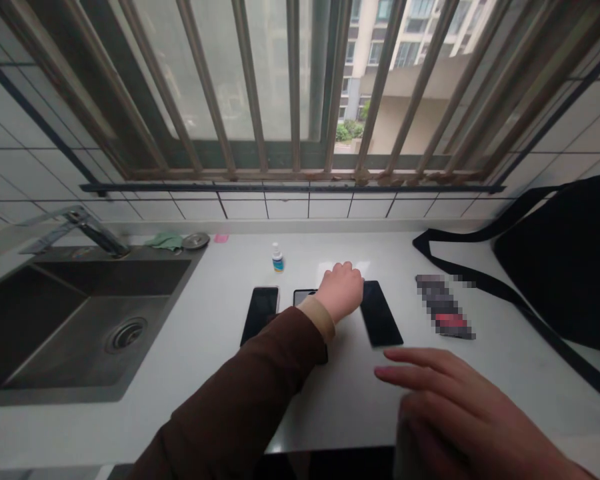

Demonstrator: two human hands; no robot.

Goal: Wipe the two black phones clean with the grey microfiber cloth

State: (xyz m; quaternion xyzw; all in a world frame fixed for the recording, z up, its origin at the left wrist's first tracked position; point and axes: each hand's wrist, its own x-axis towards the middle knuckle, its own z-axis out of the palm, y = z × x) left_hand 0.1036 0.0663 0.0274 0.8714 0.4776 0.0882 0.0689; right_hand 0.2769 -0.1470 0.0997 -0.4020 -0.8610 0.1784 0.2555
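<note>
My left hand is closed, back of the hand up, at the upper left edge of a dark phone; its fingertips are hidden. Under my left sleeve lies another phone, mostly covered. Further left is a black-screened phone, partly behind the forearm. At the lower right, my right hand has two fingers stretched leftward just below the dark phone, the others curled against a blurred grey thing. A small white bottle with a blue label stands behind the phones.
A pixelated flat object lies right of the phones, beside a black bag and its strap. On the left are a steel sink, a faucet, a green cloth and a round metal strainer. A barred window rises behind the white counter.
</note>
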